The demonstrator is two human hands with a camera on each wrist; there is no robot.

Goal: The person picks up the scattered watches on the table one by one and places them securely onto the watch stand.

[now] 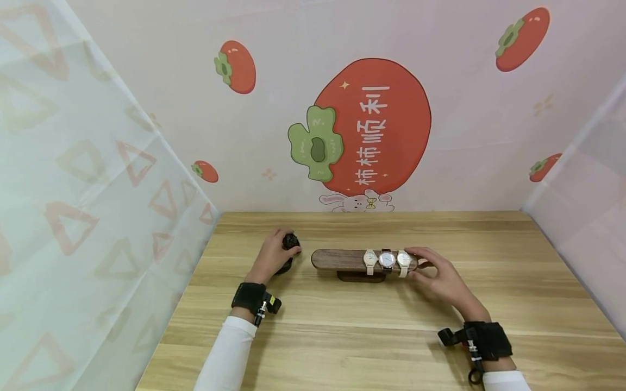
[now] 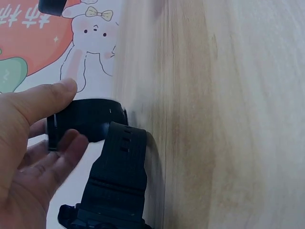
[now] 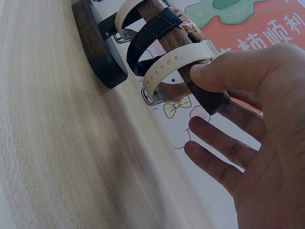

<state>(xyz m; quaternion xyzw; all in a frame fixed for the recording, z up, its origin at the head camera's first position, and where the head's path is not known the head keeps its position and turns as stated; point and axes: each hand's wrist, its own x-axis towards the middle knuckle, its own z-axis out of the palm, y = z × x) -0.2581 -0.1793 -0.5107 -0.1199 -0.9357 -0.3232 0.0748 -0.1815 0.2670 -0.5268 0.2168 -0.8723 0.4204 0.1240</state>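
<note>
My left hand (image 1: 270, 257) pinches a black watch (image 1: 290, 241) between thumb and fingers at the left of the table. Just below it is another black watch (image 2: 116, 167), its holed strap toward the held one and its case cut off at the bottom of the left wrist view. A dark wooden watch stand (image 1: 337, 260) stands in the middle. It bears a cream-strapped watch (image 1: 370, 259), a dark-strapped watch (image 1: 387, 260) and a second cream-strapped watch (image 1: 404, 259) toward its right end. My right hand (image 1: 442, 277) holds that end, thumb in front and fingers behind.
The light wooden table (image 1: 342, 342) meets a printed back wall (image 1: 274, 136) with persimmon pictures. A fabric side wall (image 1: 98, 217) borders the left, another the right. The stand's bar rests above a smaller oval base (image 3: 100, 45).
</note>
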